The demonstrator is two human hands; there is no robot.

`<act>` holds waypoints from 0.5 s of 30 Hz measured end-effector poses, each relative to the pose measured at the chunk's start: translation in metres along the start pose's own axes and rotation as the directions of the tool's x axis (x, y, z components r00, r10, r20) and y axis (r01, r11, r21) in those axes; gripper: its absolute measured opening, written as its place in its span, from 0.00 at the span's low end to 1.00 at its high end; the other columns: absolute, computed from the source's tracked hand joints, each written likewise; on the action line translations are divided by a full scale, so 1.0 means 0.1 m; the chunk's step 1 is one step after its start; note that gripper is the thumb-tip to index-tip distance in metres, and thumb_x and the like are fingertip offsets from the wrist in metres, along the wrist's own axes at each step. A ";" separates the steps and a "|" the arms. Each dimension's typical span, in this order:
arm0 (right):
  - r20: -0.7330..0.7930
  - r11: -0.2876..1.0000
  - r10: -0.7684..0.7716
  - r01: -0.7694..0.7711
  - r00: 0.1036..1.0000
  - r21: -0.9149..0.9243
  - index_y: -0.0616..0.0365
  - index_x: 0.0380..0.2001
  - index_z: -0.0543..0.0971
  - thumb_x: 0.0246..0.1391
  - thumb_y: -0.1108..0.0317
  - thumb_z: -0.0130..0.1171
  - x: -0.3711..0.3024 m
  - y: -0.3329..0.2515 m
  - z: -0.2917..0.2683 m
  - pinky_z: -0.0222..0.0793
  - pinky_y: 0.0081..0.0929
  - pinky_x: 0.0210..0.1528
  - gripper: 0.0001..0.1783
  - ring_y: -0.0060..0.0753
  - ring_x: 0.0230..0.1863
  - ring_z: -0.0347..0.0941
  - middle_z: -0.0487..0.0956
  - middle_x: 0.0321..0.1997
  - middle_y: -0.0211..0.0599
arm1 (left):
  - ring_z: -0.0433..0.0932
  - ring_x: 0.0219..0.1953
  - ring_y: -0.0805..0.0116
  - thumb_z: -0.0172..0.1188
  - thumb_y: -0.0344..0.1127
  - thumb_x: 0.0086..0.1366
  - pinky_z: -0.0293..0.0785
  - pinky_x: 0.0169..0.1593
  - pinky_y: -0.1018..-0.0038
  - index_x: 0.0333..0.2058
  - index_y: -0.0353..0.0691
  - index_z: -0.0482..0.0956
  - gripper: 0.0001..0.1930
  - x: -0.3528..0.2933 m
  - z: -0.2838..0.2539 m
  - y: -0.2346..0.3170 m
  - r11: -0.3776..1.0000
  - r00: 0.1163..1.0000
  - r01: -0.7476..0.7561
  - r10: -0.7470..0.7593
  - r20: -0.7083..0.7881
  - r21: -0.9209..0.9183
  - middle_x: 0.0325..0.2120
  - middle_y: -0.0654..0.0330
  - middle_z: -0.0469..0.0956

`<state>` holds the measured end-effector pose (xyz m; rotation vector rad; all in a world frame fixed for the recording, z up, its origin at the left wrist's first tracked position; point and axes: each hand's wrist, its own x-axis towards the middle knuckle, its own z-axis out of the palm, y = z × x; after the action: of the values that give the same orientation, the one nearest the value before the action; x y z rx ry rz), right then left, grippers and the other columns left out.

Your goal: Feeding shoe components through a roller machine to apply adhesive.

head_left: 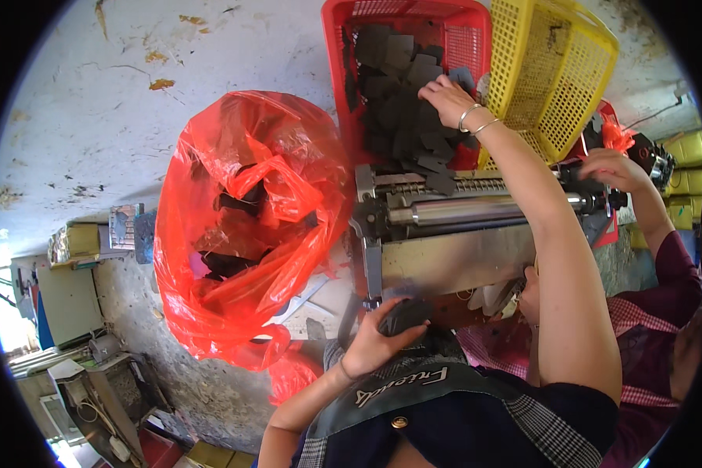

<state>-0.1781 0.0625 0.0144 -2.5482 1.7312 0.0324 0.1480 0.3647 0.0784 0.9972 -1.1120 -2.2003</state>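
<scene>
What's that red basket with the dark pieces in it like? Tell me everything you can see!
The red basket looks like plastic, with a smooth rim and small holes in its right wall. It's open on top, just beyond the roller machine, and the picture's upper edge cuts off its far end. Flat, dark pieces, black and gray, lie heaped inside. The right hand reaches over them. A yellow basket is close on its right; I can't tell if they touch.

Pieces (398, 109) in basket (466, 43), bag (186, 226) to left
</scene>
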 end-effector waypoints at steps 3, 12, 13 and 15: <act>0.137 0.958 -0.104 0.136 0.985 -0.251 0.55 0.51 0.72 0.39 0.73 0.63 0.09 -0.12 0.02 0.54 0.38 0.60 0.30 0.43 0.58 0.60 0.73 0.47 0.39 | 0.77 0.44 0.75 0.63 0.27 0.59 0.71 0.51 0.79 0.51 0.33 0.69 0.21 0.04 -0.04 0.03 1.000 1.000 0.022 -0.022 0.008 0.014 0.41 0.59 0.79; 0.384 0.997 0.057 -0.029 0.922 -0.078 0.59 0.45 0.75 0.37 0.57 0.72 0.00 -0.16 0.02 0.57 0.38 0.62 0.31 0.46 0.57 0.65 0.74 0.46 0.45 | 0.76 0.45 0.76 0.64 0.28 0.58 0.70 0.51 0.78 0.51 0.34 0.70 0.22 0.17 -0.13 -0.03 0.997 0.997 0.073 -0.073 0.023 0.019 0.41 0.60 0.78; 0.288 0.992 0.127 -0.125 0.949 -0.025 0.60 0.43 0.75 0.38 0.60 0.71 -0.03 -0.16 0.10 0.65 0.38 0.58 0.28 0.48 0.55 0.69 0.75 0.46 0.48 | 0.76 0.45 0.76 0.64 0.28 0.58 0.70 0.51 0.79 0.51 0.34 0.70 0.22 0.19 -0.15 -0.06 0.998 0.998 0.055 -0.056 0.011 0.033 0.41 0.60 0.78; 0.350 0.982 0.190 -0.175 0.917 -0.073 0.60 0.41 0.76 0.37 0.63 0.71 -0.05 -0.16 0.04 0.66 0.39 0.56 0.25 0.50 0.53 0.71 0.76 0.46 0.49 | 0.75 0.45 0.77 0.64 0.28 0.59 0.70 0.50 0.79 0.51 0.35 0.70 0.22 0.21 -0.19 -0.12 0.998 0.999 0.044 -0.044 0.001 0.043 0.41 0.61 0.78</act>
<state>-0.1647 0.0729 0.0111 -2.2157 1.8213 0.5097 0.1486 0.3480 0.0531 1.0470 -1.1527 -2.2216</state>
